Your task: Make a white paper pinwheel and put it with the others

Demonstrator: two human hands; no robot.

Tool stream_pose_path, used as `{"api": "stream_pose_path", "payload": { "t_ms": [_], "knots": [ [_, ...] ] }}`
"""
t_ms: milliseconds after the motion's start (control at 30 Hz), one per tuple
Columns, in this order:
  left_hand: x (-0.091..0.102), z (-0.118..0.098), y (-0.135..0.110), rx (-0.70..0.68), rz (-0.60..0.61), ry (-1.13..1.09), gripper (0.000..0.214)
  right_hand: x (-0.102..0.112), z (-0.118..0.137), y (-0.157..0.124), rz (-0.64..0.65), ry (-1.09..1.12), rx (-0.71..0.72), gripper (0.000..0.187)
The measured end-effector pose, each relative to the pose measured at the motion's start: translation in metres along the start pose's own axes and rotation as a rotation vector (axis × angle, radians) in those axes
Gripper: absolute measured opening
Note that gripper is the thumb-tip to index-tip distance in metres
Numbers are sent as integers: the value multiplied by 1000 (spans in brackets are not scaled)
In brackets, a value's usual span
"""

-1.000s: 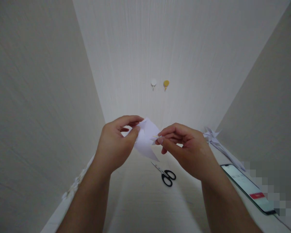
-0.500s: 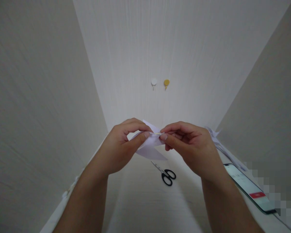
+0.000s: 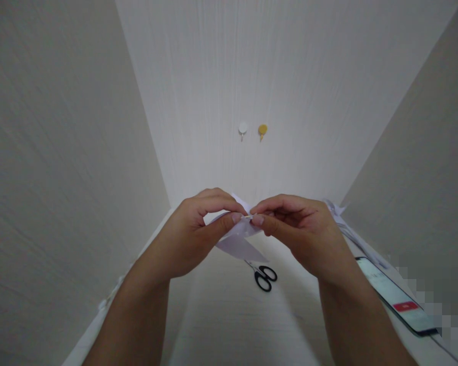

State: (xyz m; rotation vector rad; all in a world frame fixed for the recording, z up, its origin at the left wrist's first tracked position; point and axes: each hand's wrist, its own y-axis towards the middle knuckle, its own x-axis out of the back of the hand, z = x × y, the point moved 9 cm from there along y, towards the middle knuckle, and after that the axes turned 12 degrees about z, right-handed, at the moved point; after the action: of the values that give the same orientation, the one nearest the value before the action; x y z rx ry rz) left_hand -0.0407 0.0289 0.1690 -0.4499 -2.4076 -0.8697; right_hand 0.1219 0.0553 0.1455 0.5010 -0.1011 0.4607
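Two bare hands, raised over a pale wood-grain table point(image 3: 229, 325), meeting at the fingertips.

Left hand point(image 3: 193, 236): thumb and forefinger pinched shut on one folded piece of white paper point(image 3: 238, 244). Remaining fingers curled above the paper.

Right hand point(image 3: 301, 231): thumb and forefinger also closed tight, tips almost touching the left hand's tips. Between them one thin pale sliver, possibly a small stick point(image 3: 247, 217); too small to tell what it is. It sits right at the paper's upper edge.

The paper hangs below and between both sets of fingertips, one pointed flap slanting down toward the right hand's side.

Counted on the table:
- One pair of black-handled scissors point(image 3: 263, 277), below the fingertips, just under the paper's point, blades closed.
- One smartphone with a lit screen point(image 3: 397, 300), beyond the right wrist, lying flat.
- One folded white paper shape with spiky points point(image 3: 338, 211), just past the right hand's knuckles.

On the white wall ahead, above the fingertips: two small round hooks, one white hook point(image 3: 243, 128) and one yellow hook point(image 3: 263, 130), side by side.
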Motion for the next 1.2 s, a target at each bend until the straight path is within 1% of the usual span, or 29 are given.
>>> {"api": "stream_pose_path", "payload": {
  "t_ms": [167, 233, 333, 400, 500, 567, 667, 800, 867, 1000, 1133, 1200],
  "knots": [
    [-2, 0, 0, 18, 14, 12, 16, -3, 0, 1, 46, 13, -11, 5],
    [0, 2, 0, 53, -15, 37, 14, -4, 0, 1, 60, 34, -13, 4],
    [6, 3, -3, 100, -96, 86, 7, -5, 0, 1, 77, 20, -17, 6],
    [7, 2, -4, 108, -115, 98, 5, -7, 2, 1, 97, -16, -14, 6],
    [4, 0, -3, 94, -79, 100, 6, -12, 5, 0, 131, -85, 5, 5],
    [4, 0, -2, 88, -78, 110, 6, -13, 8, -2, 130, -138, 35, 6],
    [6, 4, -1, 122, -104, 118, 5, -15, 15, -4, 136, -242, 108, 11],
    [9, 10, -2, 187, -138, 145, 6, -22, 22, -6, 196, -375, 191, 25],
    [10, 12, -2, 201, -146, 160, 6, -23, 23, -6, 198, -404, 203, 25],
    [12, 13, -5, 203, -196, 143, 5, -19, 19, -5, 130, -420, 150, 20],
    [16, 8, -8, 181, -281, 141, 30, -1, 7, -3, -28, -267, 35, 11],
    [18, 5, -9, 188, -318, 173, 34, 7, 1, -3, -90, -175, -19, 7]
  ]
}}
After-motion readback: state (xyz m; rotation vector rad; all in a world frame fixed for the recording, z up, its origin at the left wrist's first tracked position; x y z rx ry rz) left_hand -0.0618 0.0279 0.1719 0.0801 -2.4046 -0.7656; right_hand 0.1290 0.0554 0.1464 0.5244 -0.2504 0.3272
